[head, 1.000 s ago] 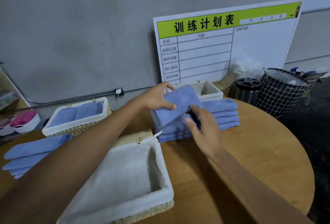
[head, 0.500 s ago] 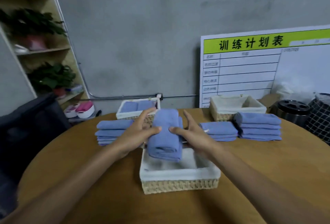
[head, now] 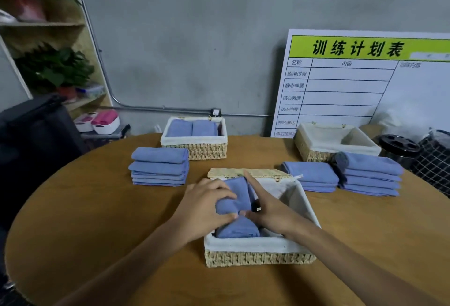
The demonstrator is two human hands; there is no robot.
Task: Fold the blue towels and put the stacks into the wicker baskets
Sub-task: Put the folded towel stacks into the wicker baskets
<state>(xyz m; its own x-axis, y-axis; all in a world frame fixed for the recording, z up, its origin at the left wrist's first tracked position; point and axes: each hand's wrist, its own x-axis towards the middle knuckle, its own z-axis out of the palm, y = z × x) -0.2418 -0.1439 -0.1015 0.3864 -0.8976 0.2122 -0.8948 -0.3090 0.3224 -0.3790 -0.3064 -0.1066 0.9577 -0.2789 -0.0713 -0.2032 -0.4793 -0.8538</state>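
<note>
Both hands down in the nearest basket (head: 258, 257), the lined wicker one at the table's (head: 73, 220) near edge. Left hand (head: 204, 210) curled over the top of a folded stack of towels (head: 236, 208), fingers bent round its upper side and thumb tucked under, gripping it. Right hand (head: 267, 208) flat against the stack's right side, fingers straight and close together, index finger pointing away toward the far rim. Stack sitting in the left half of that basket, its near end resting on the white liner, right half showing bare liner. Just behind, lying flat, a wicker lid (head: 248, 173) touching the basket's far rim. Further out on the left, a pile of folded towels (head: 159, 166) on the bare wood. On the right, two more piles side by side, a low one (head: 310, 175) and a taller one (head: 369, 174). Behind the left pile, a second basket (head: 194, 143) with two folded towels already lying inside. Far right, a third basket (head: 336, 141) showing only white liner. Beyond that, a white chart board (head: 365, 81) leaning on the grey wall (head: 194, 37), a dark round container (head: 399, 149) beside a wire-mesh bin (head: 435, 162), and shelves with plants (head: 48, 67) far left.
</note>
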